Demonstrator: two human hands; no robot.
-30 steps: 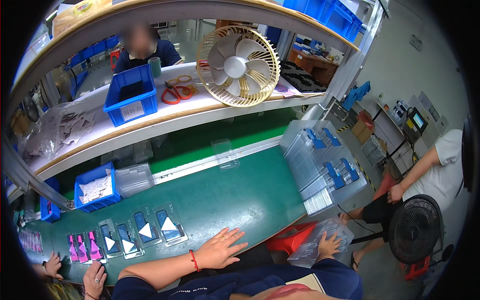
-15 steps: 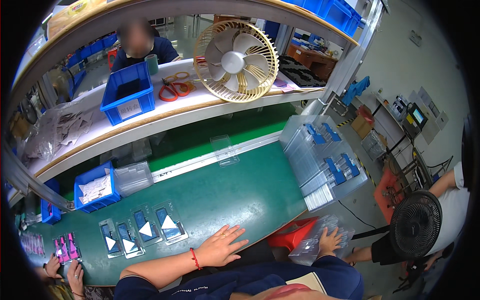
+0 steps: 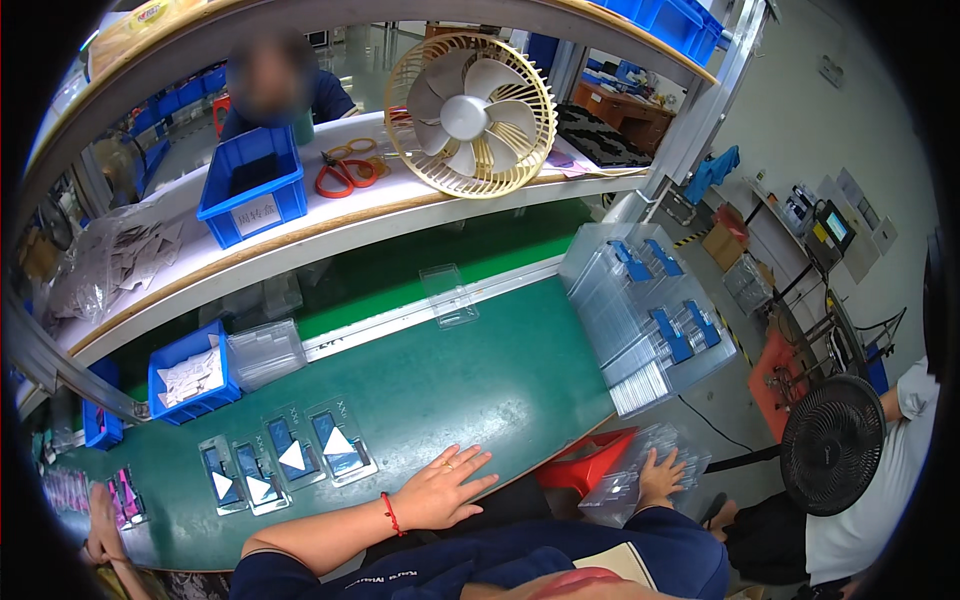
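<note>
My left hand (image 3: 445, 487) lies flat, fingers spread, on the green bench top (image 3: 470, 385) near its front edge, holding nothing. My right hand (image 3: 660, 477) reaches down below the bench edge and rests on a bag of clear plastic trays (image 3: 640, 470) beside a red stool (image 3: 590, 465); whether it grips the bag is unclear. Left of my left hand lies a row of several clear blister packs (image 3: 285, 458) with blue inserts and white triangles.
A stack of clear trays with blue parts (image 3: 650, 315) sits at the bench's right end. One empty clear tray (image 3: 450, 295) lies on the conveyor, a blue bin (image 3: 190, 375) and tray stack (image 3: 265, 350) at left. A beige fan (image 3: 470, 110), another person's hand (image 3: 100, 510), a black floor fan (image 3: 830, 445).
My view has shifted slightly. My left hand stays flat on the bench. The seated person at right has moved toward the frame's edge.
</note>
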